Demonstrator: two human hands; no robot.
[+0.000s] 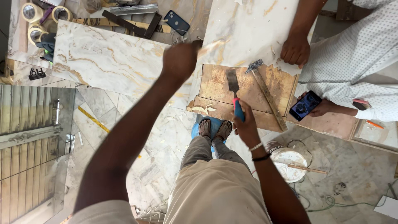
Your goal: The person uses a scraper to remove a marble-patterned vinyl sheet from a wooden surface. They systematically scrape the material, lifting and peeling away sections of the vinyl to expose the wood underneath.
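Note:
My right hand [245, 124] grips the blue handle of a chisel [234, 93], whose blade rests on the bare brown wooden panel [215, 85]. My left hand [180, 58] is closed on the peeled edge of a white marble-pattern laminate sheet [244, 29] that covers the far part of the panel. A hammer [265, 93] lies on the bare wood to the right of the chisel. Laminate chips lie near the panel's front edge.
Another person sits at the right, one hand [295, 49] pressing the laminate, the other holding a phone [305, 105]. A second laminate sheet [107, 58], tape rolls [32, 12], a dark phone [176, 20] and metal strips lie at the left back. A white bucket [288, 164] stands on the floor.

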